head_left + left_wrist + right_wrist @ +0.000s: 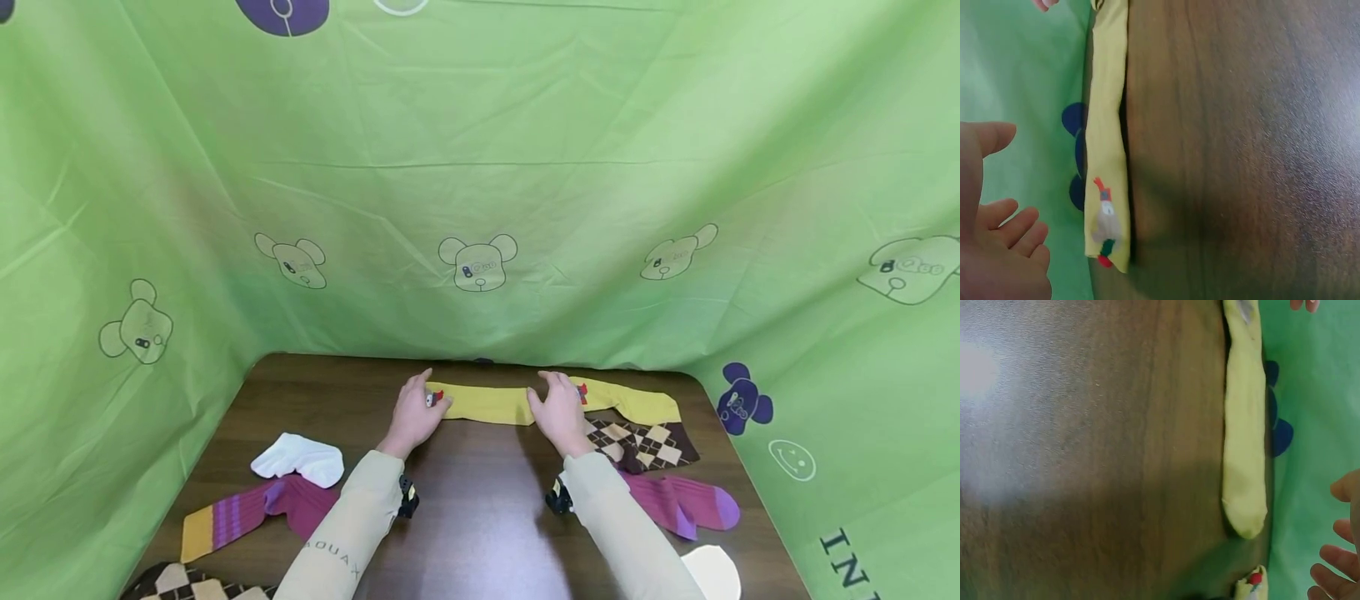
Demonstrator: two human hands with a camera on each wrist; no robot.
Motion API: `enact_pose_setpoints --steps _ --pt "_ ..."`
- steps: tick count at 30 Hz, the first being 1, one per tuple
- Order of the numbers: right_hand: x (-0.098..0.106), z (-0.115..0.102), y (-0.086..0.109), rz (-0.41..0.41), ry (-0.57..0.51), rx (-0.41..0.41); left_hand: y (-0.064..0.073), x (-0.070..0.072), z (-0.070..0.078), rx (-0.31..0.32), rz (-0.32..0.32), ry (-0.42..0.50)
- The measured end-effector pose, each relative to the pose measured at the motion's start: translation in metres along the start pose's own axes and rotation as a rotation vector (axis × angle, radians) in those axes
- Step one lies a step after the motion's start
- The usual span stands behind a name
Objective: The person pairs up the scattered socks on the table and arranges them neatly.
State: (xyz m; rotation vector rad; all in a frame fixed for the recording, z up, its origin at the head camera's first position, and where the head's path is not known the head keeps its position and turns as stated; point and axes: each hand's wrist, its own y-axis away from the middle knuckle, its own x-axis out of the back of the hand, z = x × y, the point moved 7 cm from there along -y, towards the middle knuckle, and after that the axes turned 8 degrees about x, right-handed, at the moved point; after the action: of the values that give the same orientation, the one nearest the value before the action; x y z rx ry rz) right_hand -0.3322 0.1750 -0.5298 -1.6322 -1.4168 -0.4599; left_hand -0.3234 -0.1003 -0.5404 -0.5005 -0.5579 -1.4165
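A yellow sock [487,404] lies flat and stretched sideways along the back of the table, a small printed figure near its left end. My left hand [417,412] hovers at that end; in the left wrist view its fingers are loosely spread beside the sock with nothing in them. Over the sock's rounded right end is my right hand [561,417], also relaxed and holding nothing in the right wrist view. A second yellow sock [645,407] with a red-marked print extends to the right, partly hidden behind the right hand.
Brown argyle socks [660,446], a magenta sock [675,500] and a white sock [712,573] lie down the right side. On the left are another white sock [300,458], a magenta sock with an orange cuff [243,517] and an argyle piece [195,587]. Green cloth [480,200] surrounds the table.
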Motion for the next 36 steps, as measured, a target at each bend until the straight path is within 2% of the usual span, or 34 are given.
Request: enact_pose_setpoints --steps 9,15,21,24,30,36 --pt "0.019 0.012 0.002 0.012 -0.033 -0.019 0.009 -0.011 0.011 -0.022 -0.097 0.006" --pt "0.037 0.024 0.002 0.053 -0.040 -0.008 0.013 -0.017 0.020 -0.047 -0.132 -0.013" --pt "0.052 0.039 0.003 0.052 -0.022 -0.032 0.018 -0.027 0.035 -0.137 -0.168 -0.087" --pt "0.060 0.050 0.004 0.039 -0.014 -0.057 0.021 -0.033 0.040 -0.162 -0.183 -0.096" --pt "0.076 0.076 0.009 0.014 0.014 -0.103 0.027 -0.051 0.049 -0.243 -0.231 -0.134" --pt "0.091 0.097 0.012 0.019 0.043 -0.154 0.032 -0.069 0.056 -0.262 -0.265 -0.168"
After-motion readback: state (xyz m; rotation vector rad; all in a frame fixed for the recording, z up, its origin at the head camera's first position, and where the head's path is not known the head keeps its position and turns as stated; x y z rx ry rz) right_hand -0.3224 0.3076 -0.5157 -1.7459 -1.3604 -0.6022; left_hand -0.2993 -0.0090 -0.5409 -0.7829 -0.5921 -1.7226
